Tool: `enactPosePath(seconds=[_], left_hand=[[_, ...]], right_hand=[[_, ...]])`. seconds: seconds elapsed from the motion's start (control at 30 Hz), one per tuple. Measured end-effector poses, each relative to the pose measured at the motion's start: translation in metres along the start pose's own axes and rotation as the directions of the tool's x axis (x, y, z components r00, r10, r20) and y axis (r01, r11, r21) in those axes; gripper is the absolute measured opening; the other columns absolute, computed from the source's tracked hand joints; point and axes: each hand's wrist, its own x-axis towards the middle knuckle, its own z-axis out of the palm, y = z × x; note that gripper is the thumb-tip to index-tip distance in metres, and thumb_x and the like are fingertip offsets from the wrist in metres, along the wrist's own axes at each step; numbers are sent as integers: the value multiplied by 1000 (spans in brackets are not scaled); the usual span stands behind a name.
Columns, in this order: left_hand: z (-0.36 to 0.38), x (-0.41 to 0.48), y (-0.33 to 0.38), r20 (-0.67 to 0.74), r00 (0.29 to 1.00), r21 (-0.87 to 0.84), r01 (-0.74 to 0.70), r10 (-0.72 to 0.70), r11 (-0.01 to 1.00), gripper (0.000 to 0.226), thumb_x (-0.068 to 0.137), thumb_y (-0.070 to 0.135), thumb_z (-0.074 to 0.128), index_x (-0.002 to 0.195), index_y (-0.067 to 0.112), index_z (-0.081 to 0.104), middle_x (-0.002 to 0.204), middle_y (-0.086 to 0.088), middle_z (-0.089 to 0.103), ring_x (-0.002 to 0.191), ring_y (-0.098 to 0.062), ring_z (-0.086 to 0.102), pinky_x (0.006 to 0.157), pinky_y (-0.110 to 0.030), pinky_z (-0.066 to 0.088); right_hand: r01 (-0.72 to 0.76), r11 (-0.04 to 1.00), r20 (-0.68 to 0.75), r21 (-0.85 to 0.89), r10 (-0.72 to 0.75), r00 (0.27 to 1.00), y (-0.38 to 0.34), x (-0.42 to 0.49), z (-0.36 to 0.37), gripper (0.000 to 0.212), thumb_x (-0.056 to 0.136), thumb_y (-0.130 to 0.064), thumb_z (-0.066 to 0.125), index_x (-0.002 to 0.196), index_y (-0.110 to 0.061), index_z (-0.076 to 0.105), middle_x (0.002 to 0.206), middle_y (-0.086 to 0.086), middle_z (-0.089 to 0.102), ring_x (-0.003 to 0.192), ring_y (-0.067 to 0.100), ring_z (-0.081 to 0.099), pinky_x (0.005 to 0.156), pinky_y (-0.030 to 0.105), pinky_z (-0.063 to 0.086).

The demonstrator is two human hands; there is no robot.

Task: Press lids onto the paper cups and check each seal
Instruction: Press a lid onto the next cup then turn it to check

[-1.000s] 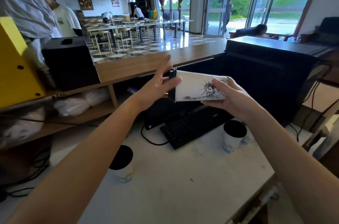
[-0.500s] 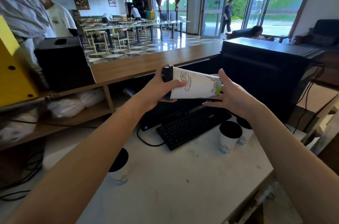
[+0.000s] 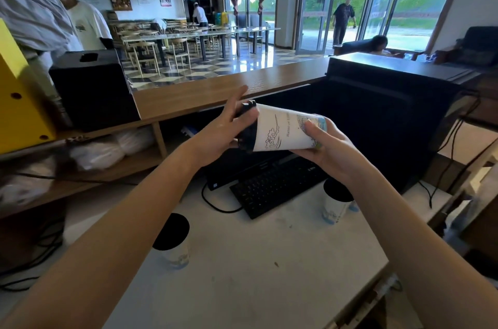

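Note:
A white paper cup [image 3: 280,130] with line drawings lies on its side in the air above the keyboard, its black lid [image 3: 247,137] pointing left. My right hand [image 3: 327,146] grips the cup's bottom end. My left hand [image 3: 225,128] rests its palm and thumb against the lid, fingers stretched out. Two more lidded cups stand on the white counter: one [image 3: 172,241] at the front left under my left forearm, one [image 3: 335,202] at the right beside my right forearm.
A black keyboard [image 3: 272,186] with its cable lies behind the cups. A black monitor [image 3: 377,118] stands at the right. A wooden counter [image 3: 215,91], a black box [image 3: 91,86] and a yellow stand [image 3: 18,102] are at the left. People stand beyond the counter.
The cup has turned in my hands, showing a different part of its print. My left hand's fingers have spread out from the lid, with the palm still pressed on it.

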Motion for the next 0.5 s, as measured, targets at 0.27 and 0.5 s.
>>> enactPosePath(seconds=[0.27, 0.5], left_hand=[[6, -7, -1, 27, 983, -174, 183, -181, 968, 63, 66, 24, 72, 121, 21, 43, 115, -9, 58, 100, -28, 63, 75, -47, 58], [24, -19, -17, -68, 994, -66, 79, -83, 995, 74, 50, 40, 79, 113, 29, 41, 121, -3, 50, 111, -23, 57, 81, -40, 57]], right_hand=[[115, 969, 118, 221, -143, 983, 12, -5, -3, 63, 77, -9, 71, 130, -19, 40, 109, 8, 61, 105, 19, 60, 94, 35, 51], [35, 795, 65, 606, -93, 993, 34, -9, 14, 45, 71, -22, 75, 113, -10, 62, 117, 10, 66, 121, 23, 55, 107, 43, 41]])
